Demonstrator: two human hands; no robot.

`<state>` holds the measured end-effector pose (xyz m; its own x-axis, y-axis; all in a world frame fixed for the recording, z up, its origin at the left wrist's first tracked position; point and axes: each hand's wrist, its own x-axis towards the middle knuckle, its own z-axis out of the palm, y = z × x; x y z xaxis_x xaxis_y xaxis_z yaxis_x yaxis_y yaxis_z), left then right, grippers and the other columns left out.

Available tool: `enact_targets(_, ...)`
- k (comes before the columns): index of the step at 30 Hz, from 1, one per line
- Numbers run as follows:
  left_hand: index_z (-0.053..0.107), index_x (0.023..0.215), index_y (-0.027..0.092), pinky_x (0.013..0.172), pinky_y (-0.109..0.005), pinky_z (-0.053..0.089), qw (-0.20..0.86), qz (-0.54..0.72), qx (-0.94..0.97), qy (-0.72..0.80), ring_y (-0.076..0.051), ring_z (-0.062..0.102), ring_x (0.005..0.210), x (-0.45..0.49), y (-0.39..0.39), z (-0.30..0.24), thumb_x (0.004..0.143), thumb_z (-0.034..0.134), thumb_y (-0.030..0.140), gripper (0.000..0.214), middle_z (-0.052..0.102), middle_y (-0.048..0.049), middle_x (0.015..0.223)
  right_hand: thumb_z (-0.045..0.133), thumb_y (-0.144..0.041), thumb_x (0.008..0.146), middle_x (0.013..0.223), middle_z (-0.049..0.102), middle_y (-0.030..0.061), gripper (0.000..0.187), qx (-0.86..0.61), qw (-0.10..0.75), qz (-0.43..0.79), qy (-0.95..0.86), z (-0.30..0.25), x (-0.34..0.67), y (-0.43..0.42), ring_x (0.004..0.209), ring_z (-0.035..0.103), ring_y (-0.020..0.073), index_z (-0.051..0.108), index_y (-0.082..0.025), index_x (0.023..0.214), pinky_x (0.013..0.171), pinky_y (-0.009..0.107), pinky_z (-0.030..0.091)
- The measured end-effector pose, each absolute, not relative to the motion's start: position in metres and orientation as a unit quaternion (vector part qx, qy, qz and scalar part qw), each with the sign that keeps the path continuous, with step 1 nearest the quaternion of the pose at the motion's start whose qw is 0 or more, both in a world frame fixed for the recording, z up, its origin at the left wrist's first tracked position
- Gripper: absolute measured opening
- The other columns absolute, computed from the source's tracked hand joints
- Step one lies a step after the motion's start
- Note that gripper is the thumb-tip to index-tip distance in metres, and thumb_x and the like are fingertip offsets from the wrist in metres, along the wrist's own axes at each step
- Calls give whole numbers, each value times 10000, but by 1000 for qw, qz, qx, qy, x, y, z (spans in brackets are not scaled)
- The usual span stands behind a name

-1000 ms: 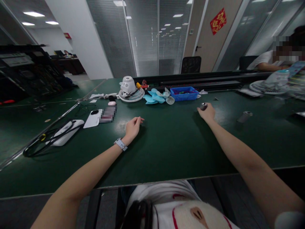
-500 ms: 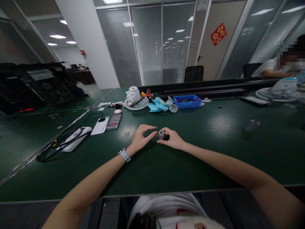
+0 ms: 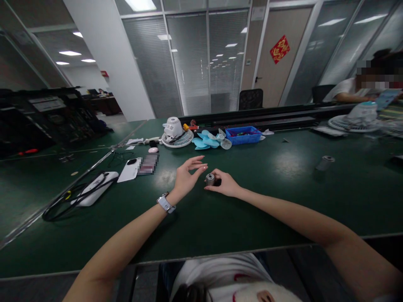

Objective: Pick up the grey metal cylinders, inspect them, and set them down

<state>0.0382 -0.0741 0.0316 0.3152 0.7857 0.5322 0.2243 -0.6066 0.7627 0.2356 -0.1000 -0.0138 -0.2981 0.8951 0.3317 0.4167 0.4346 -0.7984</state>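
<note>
A small grey metal cylinder [image 3: 210, 180], which looks like a little motor, stands upright on the green table [image 3: 195, 235]. My right hand [image 3: 226, 183] grips it from the right, thumb at the near side and fingers behind. Just to the left, my left hand [image 3: 187, 175] hovers above the tabletop with fingers apart and nothing between them; its fingertips are close to the cylinder's top but not on it. A watch with a pale strap is on my left wrist. A similar grey cylinder [image 3: 325, 162] sits by itself farther right.
At the back are a white fan body [image 3: 173, 128], light-blue fan blades [image 3: 206, 139] and a blue basket [image 3: 244, 136] of small parts. On the left lie a white phone [image 3: 128, 170] and a white power bank [image 3: 95, 191] with a black cable. Another person sits far right.
My left hand has lifted slightly up and away from the cylinder, its fingers more spread. The right hand keeps its hold. The whole view has shifted a little.
</note>
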Motion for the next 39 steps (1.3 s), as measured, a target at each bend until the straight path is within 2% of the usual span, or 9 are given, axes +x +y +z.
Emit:
enact_targets(6,414,1463,176,1109,-465,371,329,347,796,371,-264,549,1279,13,-64,1,820,684,417,737,765,-83,999,779,-433,724,968,702,43,410,-426,410,309,-744,-9,235,-102,889,677,200,575,-199,992,788,345,530)
enact_targets(11,403,1473,229,1138,-487,319,323,275,829,365,-276,605,1205,14,-65,-10,833,656,437,718,739,-32,1074,776,-455,722,990,703,50,410,-441,413,286,-743,-11,232,-103,902,672,199,628,-194,1002,815,351,535)
enact_targets(16,338,1501,254,1161,-484,276,352,305,799,381,-257,501,1322,12,-59,-15,843,635,484,758,693,-56,1210,755,-446,750,1039,714,60,424,-443,426,290,-734,-7,257,-99,953,676,201,638,-191,1068,885,378,532)
enact_targets(20,447,1416,209,1076,-436,395,364,395,725,431,-241,581,1243,13,-55,-18,932,469,521,575,696,-107,1214,756,-474,728,1033,722,87,456,-509,484,207,-681,1,332,-83,959,686,229,642,-184,1061,931,430,519)
enact_targets(23,535,1301,195,1016,-435,438,358,429,681,474,-250,647,1139,15,-55,-15,937,445,533,504,724,-121,1139,769,-513,680,1013,724,119,498,-595,535,117,-589,-5,404,-67,917,697,257,637,-172,1019,891,440,538)
enact_targets(30,581,1187,210,954,-400,467,340,432,677,490,-237,673,1055,15,-54,-15,930,457,523,424,746,-97,1060,773,-521,642,992,723,136,541,-714,498,73,-487,-37,492,-46,904,696,270,611,-169,1019,835,410,552)
enact_targets(33,575,1173,204,947,-388,465,335,431,676,494,-228,669,1050,15,-54,-15,933,451,517,414,743,-95,1056,776,-518,652,1130,677,179,684,-752,467,18,-465,-25,477,-56,1022,658,308,554,-144,1179,879,449,521)
enact_targets(36,558,1167,195,926,-384,471,337,436,668,499,-224,665,1043,16,-55,-14,934,443,529,424,735,-99,1070,753,-539,694,1399,503,203,814,-708,447,-133,-531,2,421,-82,1279,477,373,466,-155,1352,1025,551,388)
enact_targets(39,551,1141,193,891,-378,482,334,437,668,502,-223,672,1007,17,-55,-13,928,449,538,419,734,-97,1048,649,-508,831,1337,571,107,544,-564,386,-82,-725,20,339,-105,1268,485,321,576,-240,1299,1073,525,335)
